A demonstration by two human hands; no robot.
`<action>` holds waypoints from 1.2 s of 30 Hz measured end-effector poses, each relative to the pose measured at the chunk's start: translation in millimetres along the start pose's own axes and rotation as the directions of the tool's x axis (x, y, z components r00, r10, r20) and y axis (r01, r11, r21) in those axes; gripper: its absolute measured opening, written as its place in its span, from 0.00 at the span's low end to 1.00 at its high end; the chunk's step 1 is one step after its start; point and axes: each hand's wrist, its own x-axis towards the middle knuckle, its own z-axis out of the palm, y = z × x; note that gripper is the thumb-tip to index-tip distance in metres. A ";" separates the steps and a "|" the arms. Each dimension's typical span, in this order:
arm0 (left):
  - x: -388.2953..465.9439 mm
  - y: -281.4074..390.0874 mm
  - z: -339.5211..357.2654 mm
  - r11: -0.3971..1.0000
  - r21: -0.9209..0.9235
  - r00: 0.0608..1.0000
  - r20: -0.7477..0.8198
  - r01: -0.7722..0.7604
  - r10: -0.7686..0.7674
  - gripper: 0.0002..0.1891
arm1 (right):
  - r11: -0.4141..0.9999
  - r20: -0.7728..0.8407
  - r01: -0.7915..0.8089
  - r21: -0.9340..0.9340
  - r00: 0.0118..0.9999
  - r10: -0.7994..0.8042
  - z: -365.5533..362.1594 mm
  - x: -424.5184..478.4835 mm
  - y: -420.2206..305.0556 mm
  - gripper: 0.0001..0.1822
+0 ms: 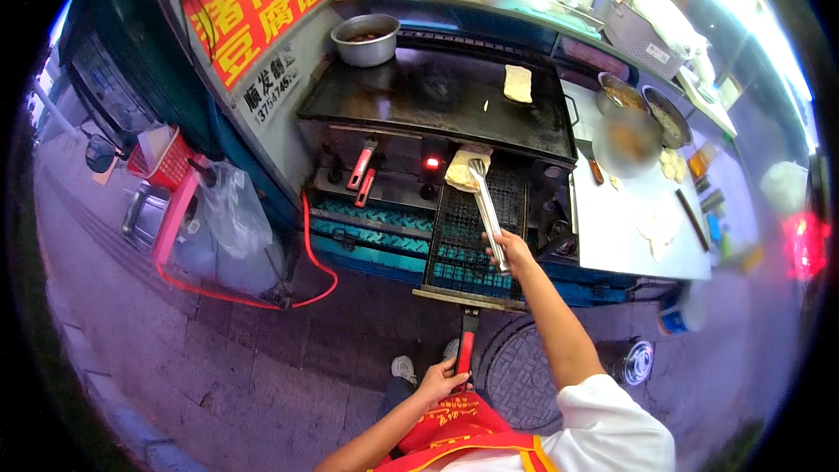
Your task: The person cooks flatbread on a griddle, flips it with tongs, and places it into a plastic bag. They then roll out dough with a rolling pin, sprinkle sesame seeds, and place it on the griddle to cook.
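My left hand (440, 381) grips the red and black handle (465, 352) of a wire grill rack drawer (473, 236), which is pulled out beneath the black griddle (439, 88). In my right hand (511, 252) are metal tongs (488, 213), whose tips touch a flatbread (461, 170) at the far end of the rack. Whether the tips pinch the bread, I cannot tell. Another flatbread (518, 84) lies on the right part of the griddle, with a small pale scrap (486, 105) near it.
An aluminium pot (365, 40) stands at the griddle's back left corner. On the white worktop (606, 229) at right are metal bowls (667, 117), a wooden-handled scraper or knife (595, 170), dough pieces (672, 166) and a dark rod (693, 219). A red hose (307, 236) runs at left.
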 end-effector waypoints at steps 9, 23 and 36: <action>5.6 -4.1 -3.1 0.999 0.040 0.999 0.043 0.004 -0.005 0.26 | 0.986 -0.175 0.137 0.097 0.978 -0.118 23.0 58.9 -6.1 0.22; -1.5 15.2 5.7 0.998 0.051 0.998 0.054 0.022 -0.024 0.24 | -0.198 -0.111 -0.327 -0.924 0.725 -0.680 18.3 -60.1 -8.3 0.32; 7.0 3.9 -1.9 0.998 0.053 0.995 0.098 -0.017 0.011 0.27 | 0.060 -0.206 -0.203 -0.977 0.851 -0.483 -6.7 -77.4 -22.8 0.47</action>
